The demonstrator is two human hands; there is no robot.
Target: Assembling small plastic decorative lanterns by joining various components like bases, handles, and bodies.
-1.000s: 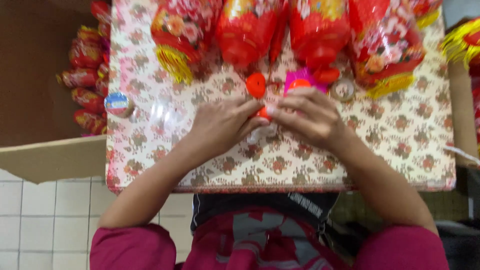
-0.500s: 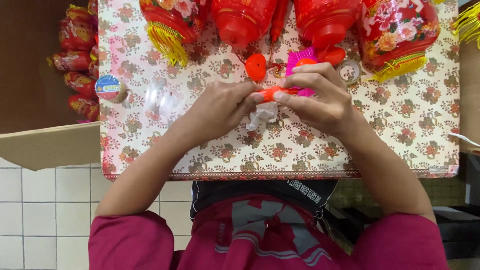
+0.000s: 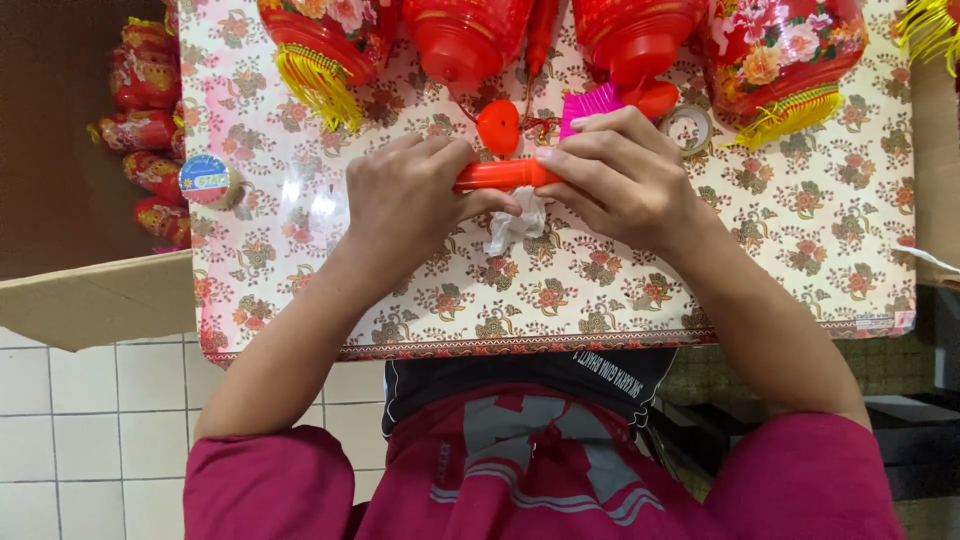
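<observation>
Table [image 3: 300, 300] under a floral cloth fills the view, with a brown cardboard box [image 3: 70, 290] at its left edge holding more folded red lanterns [image 3: 140, 100].

Along the far edge lies a row of red lanterns: a floral one with yellow fringe at far left [image 3: 320, 40], two plain red ones mid [image 3: 465, 40] [image 3: 635, 40], and a floral one at far right [image 3: 780, 55]. A tape roll [image 3: 690, 125] sits just right of the hands; a small round tin [image 3: 205, 180] lies near the left edge.

Left hand [image 3: 405, 200] and right hand [image 3: 625, 175] meet at mid-table over an orange plastic rod [image 3: 495, 175], which lies level, left to right. Both hands are closed around it, one on each end; only the middle shows. Left fingers curl over the top, knuckles up; right fingers lie along the rod, forefinger pointing left. Wrists are low, forearms angled in from the near edge.

A scrap of crumpled white plastic [image 3: 515, 225] sits just beneath the rod. A red disc [image 3: 497, 127] and a pink fringed piece [image 3: 590, 100] lie just beyond.

Risk, as a judgement: with the hands bearing on opposite ends, uneven force could bend or snap the thin rod, or let it slip free and knock the disc. The loose scrap could get caught in the grip.
</observation>
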